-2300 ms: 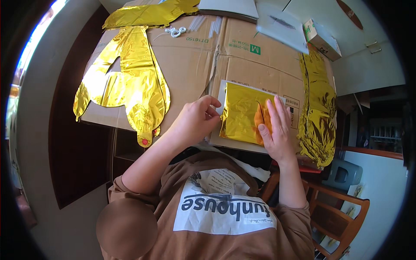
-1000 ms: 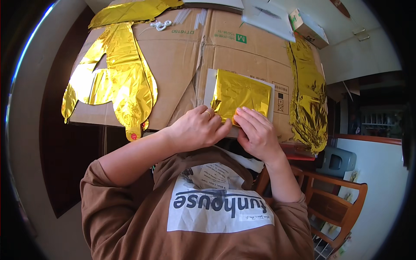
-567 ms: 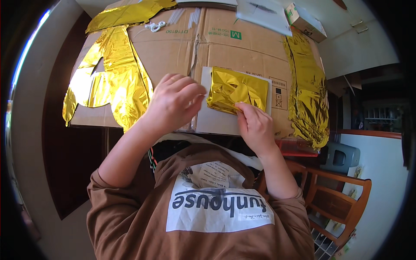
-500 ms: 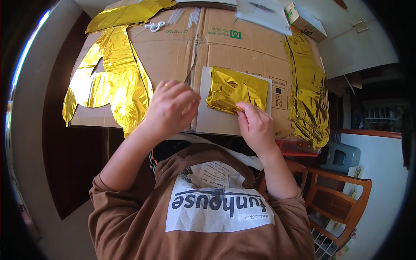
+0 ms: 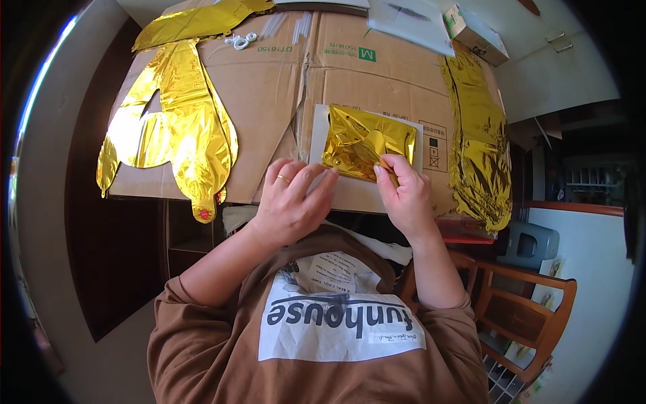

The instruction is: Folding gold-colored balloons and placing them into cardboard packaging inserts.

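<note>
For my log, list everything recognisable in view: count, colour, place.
Folded foil packet: one, gold, near centre
Backing sheet: one, white, beneath it
Foil balloon: one, gold, left
Foil sheet: one, gold, far left
Foil strip: one, gold, right
Cardboard: one surface, brown, beneath the foil
Ribbon rolls: several, white, far left
Straws: two bundles, clear, far centre
Panel: one, white, far right
Carton: one, white, far right
Wooden chair: one, brown, lower right
Stool: one, grey, right
Shirt: one, brown, worn
Left hand: one, beside packet
Right hand: one, pinching packet
</note>
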Action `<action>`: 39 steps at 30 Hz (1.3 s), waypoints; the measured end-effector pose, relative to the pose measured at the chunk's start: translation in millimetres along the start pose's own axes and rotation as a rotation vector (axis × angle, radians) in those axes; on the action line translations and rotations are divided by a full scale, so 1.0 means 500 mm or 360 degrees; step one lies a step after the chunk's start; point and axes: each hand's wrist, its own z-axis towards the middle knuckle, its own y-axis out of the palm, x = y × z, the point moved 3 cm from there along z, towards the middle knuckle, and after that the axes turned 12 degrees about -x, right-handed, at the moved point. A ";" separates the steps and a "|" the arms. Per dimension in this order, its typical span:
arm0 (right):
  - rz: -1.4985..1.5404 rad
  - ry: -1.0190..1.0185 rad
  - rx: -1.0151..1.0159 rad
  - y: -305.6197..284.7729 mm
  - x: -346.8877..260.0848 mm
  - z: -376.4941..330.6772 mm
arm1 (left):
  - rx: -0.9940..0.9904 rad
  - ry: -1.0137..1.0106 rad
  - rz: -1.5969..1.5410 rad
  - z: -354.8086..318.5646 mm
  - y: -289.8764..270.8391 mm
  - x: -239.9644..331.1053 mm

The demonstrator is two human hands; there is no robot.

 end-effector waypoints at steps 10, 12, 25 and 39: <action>-0.0005 -0.0049 0.0008 -0.005 -0.009 0.004 | -0.0245 -0.0075 -0.0097 0.008 0.032 0.028; -0.0024 -0.0069 0.0009 -0.009 -0.013 0.006 | -0.0301 -0.0058 -0.0085 0.012 0.042 0.025; -0.0217 -0.0245 0.0039 -0.004 -0.013 0.010 | -0.0609 -0.0078 -0.0019 0.036 0.041 -0.001; -0.0408 -0.0380 -0.0020 0.021 0.000 0.000 | -0.0525 -0.0028 -0.0125 0.030 0.014 -0.015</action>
